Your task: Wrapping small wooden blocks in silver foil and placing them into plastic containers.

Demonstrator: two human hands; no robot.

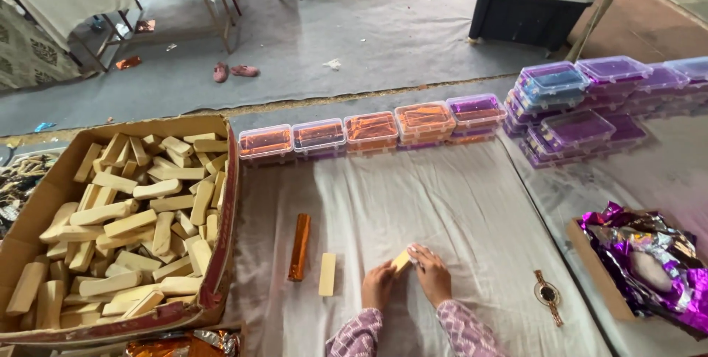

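Near edge, six o'clock: left hand (378, 285) and right hand (431, 274) close together on the cloth-covered bench (472, 209), both pinching one pale bar (400, 260) between fingertips, bar tilted, touching both. Patterned sleeves below. At nine o'clock of the hands, a second pale bar (327, 274) flat on the cloth; just beyond it, a copper-foil bar (299, 247), lying lengthwise. At three o'clock, a wristwatch (548, 295) on the cloth; further right, a tray of purple foil (649, 261). Far left, a cardboard box (221, 254) heaped with pale bars. Toward twelve o'clock, a row of clear lidded tubs (372, 130), orange then purple; at two o'clock, stacked purple tubs (582, 99). Beyond, grey floor (354, 18).
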